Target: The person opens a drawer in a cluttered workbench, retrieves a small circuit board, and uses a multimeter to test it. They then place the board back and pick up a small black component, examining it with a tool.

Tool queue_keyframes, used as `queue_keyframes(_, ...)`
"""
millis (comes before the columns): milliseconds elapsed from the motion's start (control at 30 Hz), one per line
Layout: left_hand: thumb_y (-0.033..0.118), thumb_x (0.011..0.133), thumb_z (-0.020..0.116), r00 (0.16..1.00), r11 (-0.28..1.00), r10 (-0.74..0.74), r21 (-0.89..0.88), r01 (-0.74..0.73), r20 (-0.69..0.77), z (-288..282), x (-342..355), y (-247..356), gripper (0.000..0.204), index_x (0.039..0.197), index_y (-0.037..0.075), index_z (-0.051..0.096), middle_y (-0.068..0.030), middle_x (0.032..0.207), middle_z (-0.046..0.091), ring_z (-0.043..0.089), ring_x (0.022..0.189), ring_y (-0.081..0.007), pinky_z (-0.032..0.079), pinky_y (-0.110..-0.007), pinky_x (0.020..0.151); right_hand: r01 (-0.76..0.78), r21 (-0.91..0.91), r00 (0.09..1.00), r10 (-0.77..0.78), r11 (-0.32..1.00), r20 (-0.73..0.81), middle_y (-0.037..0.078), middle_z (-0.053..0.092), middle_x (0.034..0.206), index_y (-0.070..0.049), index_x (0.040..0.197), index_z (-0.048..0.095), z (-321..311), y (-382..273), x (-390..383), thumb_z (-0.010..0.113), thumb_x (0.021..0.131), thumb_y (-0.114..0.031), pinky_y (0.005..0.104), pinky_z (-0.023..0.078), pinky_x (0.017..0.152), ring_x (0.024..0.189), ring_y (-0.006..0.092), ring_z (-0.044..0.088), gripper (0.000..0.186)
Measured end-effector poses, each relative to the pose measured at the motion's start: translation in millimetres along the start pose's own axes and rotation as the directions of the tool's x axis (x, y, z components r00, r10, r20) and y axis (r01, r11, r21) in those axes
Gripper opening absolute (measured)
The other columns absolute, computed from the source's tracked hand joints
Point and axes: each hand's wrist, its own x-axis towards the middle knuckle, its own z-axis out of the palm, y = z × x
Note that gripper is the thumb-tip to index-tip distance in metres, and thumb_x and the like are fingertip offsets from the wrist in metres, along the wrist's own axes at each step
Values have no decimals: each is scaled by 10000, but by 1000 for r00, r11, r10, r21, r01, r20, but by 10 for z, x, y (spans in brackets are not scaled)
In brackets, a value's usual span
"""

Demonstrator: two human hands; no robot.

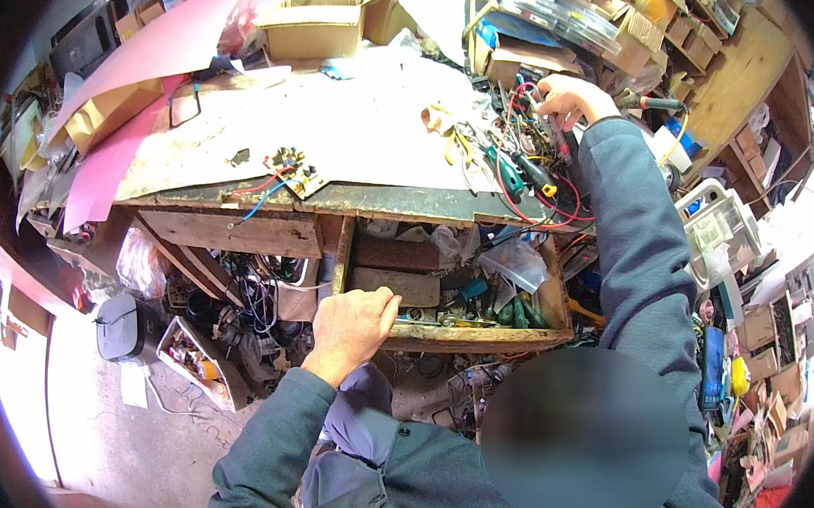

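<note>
My left hand (353, 330) is closed at the front left corner of a pulled-out wooden drawer (477, 338); its curled fingers hide whatever lies under them. Inside the drawer are green-handled tools (521, 312) and clear plastic bags (517, 262). My right arm stretches to the far right of the bench, where my right hand (572, 100) has its fingers bent over a heap of tools and thin leads. What they grip cannot be made out. Beside it lie a red cable (502, 133), a green-handled screwdriver (505, 171), a black and yellow one (535, 175) and yellow-handled pliers (458, 148).
A small circuit board (299, 173) with red and blue wires lies near the front edge of the white-covered bench (360, 119). Cardboard boxes (312, 26) stand at the back. Pink sheets (156, 57) lean at left. Clear plastic cases (715, 228) and stacked cartons crowd the right.
</note>
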Motion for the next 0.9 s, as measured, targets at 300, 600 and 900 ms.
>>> queue_keyframes(300, 335, 971, 615, 998, 999, 41, 25, -39, -56, 63, 14, 2, 201, 929, 150, 681, -110, 695, 696, 694, 643, -326, 536, -463, 563, 26, -184, 823, -126, 982, -554, 194, 686, 1179, -98, 1237, 633, 440, -12, 36, 736, 826, -256, 462, 527, 958, 1119, 361, 655, 452)
queue_keyframes(600, 364, 990, 594, 999, 993, 9, 121, -5, -36, 77, -55, -65, 213, 1089, 204, 692, -146, 732, 699, 691, 676, -352, 532, -477, 596, 609, -64, 750, -600, 791, -278, 153, 697, 820, -83, 939, 693, 1512, -1321, -2082, 723, 844, -274, 476, 555, 781, 845, 374, 691, 215)
queue_keyframes(900, 365, 990, 581, 994, 990, 70, 128, -60, -78, 101, -49, -36, 217, 1041, 191, 699, -129, 714, 705, 699, 662, -345, 540, -479, 576, 27, 21, 810, -10, 999, -587, 142, 714, 890, -82, 912, 706, 1797, -90, -2371, 691, 879, -259, 472, 561, 747, 860, 350, 702, 180)
